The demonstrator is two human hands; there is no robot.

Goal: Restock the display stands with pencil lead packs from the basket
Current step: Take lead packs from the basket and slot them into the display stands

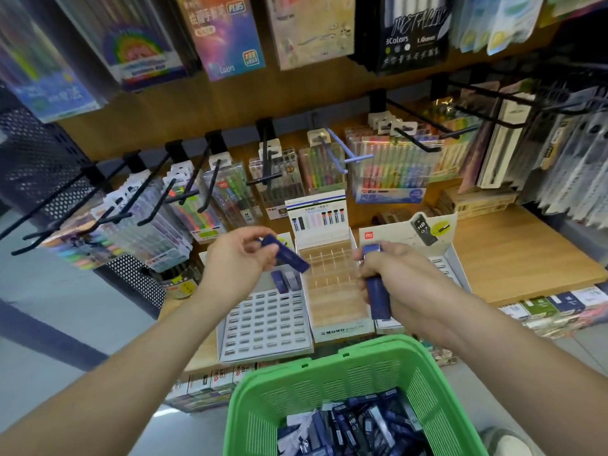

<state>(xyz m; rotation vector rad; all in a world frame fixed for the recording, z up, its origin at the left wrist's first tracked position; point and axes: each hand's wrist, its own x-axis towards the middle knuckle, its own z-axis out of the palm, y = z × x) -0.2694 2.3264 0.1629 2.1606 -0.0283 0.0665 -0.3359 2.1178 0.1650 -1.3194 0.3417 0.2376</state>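
Note:
My left hand (pixel 237 255) pinches one dark blue pencil lead pack (pixel 289 256) above the left white display stand (pixel 263 327). That stand has many slots, and two packs (pixel 285 280) stand in its back row. My right hand (pixel 394 278) grips a bundle of blue lead packs (pixel 378 292) over the gap between the middle Mono stand (pixel 332 284) and the right white stand (pixel 450 261). A green basket (pixel 332 373) at the bottom holds several more blue packs (pixel 352 429).
The stands sit on a wooden shelf (pixel 513 251). Black hooks (pixel 210 179) with hanging pen and marker sets jut out above and behind. A black perforated panel (pixel 36 159) stands at left. Small notebooks (pixel 559 304) line the lower shelf front.

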